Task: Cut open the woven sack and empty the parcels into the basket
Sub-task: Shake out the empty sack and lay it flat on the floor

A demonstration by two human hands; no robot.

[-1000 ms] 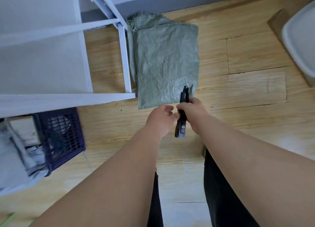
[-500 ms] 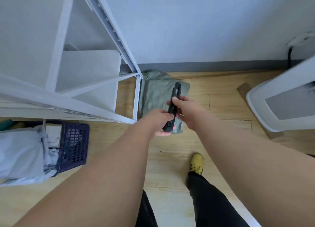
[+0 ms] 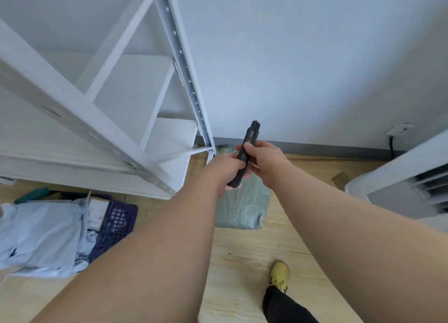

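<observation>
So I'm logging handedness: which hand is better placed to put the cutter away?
Probably right: the right hand wraps the cutter's middle, while the left hand only holds its lower end.

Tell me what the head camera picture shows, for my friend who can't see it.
Two hands, left hand and right hand, hold a black utility knife above a flat green woven sack on the wooden floor. At left, pale blue parcels fill a dark blue basket under white shelving.

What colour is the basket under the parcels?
Dark blue-purple basket, best seen in the head view.
</observation>
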